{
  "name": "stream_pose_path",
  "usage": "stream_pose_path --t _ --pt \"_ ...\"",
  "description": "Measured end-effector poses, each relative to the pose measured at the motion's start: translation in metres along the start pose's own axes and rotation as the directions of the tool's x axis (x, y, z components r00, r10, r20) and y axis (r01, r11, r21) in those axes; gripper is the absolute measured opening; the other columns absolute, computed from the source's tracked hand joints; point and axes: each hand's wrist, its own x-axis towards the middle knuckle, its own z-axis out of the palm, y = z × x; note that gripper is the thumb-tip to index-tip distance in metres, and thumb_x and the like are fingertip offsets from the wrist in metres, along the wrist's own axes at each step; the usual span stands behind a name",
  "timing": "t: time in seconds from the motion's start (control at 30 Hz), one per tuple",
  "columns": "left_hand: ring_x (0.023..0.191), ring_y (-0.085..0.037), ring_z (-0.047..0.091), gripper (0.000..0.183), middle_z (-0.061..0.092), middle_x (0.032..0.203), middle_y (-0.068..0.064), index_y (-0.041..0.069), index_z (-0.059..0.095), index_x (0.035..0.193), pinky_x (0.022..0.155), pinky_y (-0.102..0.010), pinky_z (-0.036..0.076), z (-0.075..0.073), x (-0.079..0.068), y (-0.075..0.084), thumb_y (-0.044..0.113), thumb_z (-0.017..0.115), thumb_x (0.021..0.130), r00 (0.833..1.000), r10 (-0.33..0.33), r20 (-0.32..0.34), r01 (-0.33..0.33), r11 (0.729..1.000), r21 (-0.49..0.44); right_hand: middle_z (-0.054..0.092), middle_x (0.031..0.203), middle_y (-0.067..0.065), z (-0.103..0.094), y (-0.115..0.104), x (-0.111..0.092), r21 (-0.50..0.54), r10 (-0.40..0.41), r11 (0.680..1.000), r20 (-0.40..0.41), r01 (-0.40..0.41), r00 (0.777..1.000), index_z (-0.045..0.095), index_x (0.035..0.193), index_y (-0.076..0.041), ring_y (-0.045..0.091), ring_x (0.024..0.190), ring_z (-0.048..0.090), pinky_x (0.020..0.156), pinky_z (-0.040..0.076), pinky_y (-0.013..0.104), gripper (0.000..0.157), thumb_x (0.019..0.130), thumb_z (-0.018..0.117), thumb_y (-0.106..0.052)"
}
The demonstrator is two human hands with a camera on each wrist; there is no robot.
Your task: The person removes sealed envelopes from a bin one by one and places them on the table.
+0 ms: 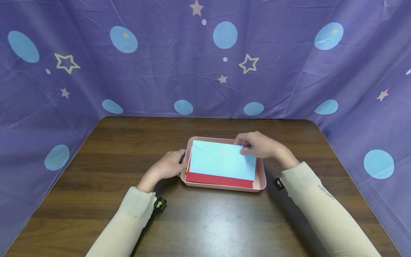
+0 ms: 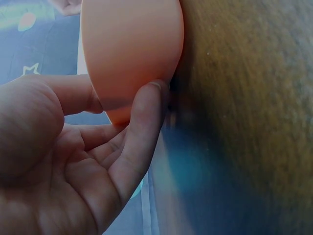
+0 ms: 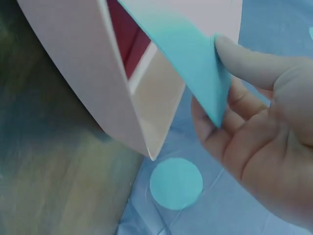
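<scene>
A pink tray (image 1: 224,186) lies on the wooden table with flat coloured sheets inside. On top is a light blue sheet of paper (image 1: 221,160), and a red sheet (image 1: 218,179) shows along its near edge. My left hand (image 1: 168,165) grips the tray's left end; the left wrist view has the thumb and fingers on either side of the tray wall (image 2: 132,44). With my right hand (image 1: 260,144) I pinch the blue sheet by its far right corner. In the right wrist view that corner (image 3: 203,63) is lifted above the tray's rim, between thumb and fingers.
The brown wooden table (image 1: 128,142) reaches back to a purple curtain (image 1: 160,64) with stars and dots, which also hangs at both sides. A bit of yellow (image 1: 187,169) peeks out at the left of the stack in the tray.
</scene>
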Motion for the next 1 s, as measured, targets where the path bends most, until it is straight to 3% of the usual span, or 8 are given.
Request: stream_pose_path --t 0.23,0.5,0.73,1.0 --pt "0.089 -0.021 0.066 0.044 0.068 0.107 -0.014 -0.006 0.054 0.143 0.079 -0.036 0.058 0.001 0.000 0.000 0.015 0.062 0.104 1.000 0.000 -0.011 0.000 1.000 0.010 0.068 0.090 -0.003 -0.017 0.001 -0.011 0.017 -0.006 1.000 -0.042 0.007 0.999 0.073 0.117 -0.012 0.015 0.085 0.062 0.080 0.051 0.035 0.021 0.098 0.073 -0.003" --pt "0.087 -0.021 0.066 0.048 0.067 0.107 -0.014 -0.005 0.052 0.146 0.078 -0.036 0.058 0.001 0.001 0.000 0.014 0.064 0.103 1.000 -0.031 -0.001 0.031 0.999 -0.011 0.073 0.092 -0.004 -0.044 0.002 -0.024 -0.006 0.051 0.999 -0.069 -0.051 0.996 0.073 0.118 -0.013 0.015 0.085 0.063 0.080 0.050 0.035 0.019 0.100 0.072 -0.006" --pt "0.081 -0.020 0.065 0.045 0.067 0.098 -0.011 -0.004 0.054 0.143 0.075 -0.034 0.056 0.001 0.001 -0.001 0.011 0.063 0.102 1.000 -0.019 -0.016 0.019 1.000 0.005 0.073 0.095 -0.002 -0.071 0.007 -0.040 0.000 0.090 0.996 -0.087 -0.090 0.992 0.071 0.123 -0.011 0.016 0.085 0.061 0.077 0.048 0.030 0.020 0.103 0.070 -0.009" --pt "0.084 -0.021 0.065 0.044 0.067 0.099 -0.011 -0.004 0.055 0.142 0.077 -0.036 0.056 0.002 0.001 0.000 0.012 0.064 0.102 1.000 -0.017 -0.017 0.017 1.000 0.006 0.073 0.102 0.001 -0.106 0.018 -0.058 -0.033 0.184 0.981 -0.161 -0.192 0.970 0.071 0.125 -0.011 0.017 0.095 0.063 0.083 0.046 0.027 0.021 0.105 0.067 -0.010"
